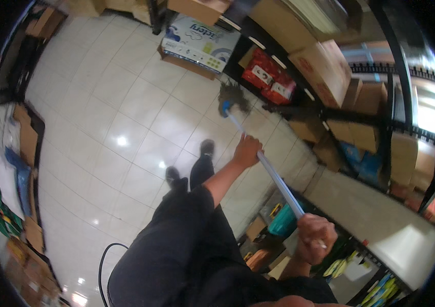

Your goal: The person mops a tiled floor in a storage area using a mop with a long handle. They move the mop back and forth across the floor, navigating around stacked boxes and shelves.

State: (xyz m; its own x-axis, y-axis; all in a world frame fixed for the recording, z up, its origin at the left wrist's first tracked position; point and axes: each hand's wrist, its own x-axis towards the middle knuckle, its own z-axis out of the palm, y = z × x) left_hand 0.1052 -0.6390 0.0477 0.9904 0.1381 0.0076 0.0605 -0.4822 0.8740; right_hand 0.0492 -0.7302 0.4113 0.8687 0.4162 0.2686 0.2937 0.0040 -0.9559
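My left hand is closed round the middle of a mop's pale blue-grey handle, with that arm stretched forward. Nearer to me, my right hand is wrapped round the upper end of the same handle, whose tip pokes out of the fist. The handle slants away to a blue socket and a dark grey string mop head. Its strands lie spread on the pale tiled floor, close to the foot of the shelving.
A white printed carton stands just beyond the mop head. Black shelving on the right holds cardboard boxes and red packages. A pale counter top lies at right. Bagged goods in cartons line the left side.
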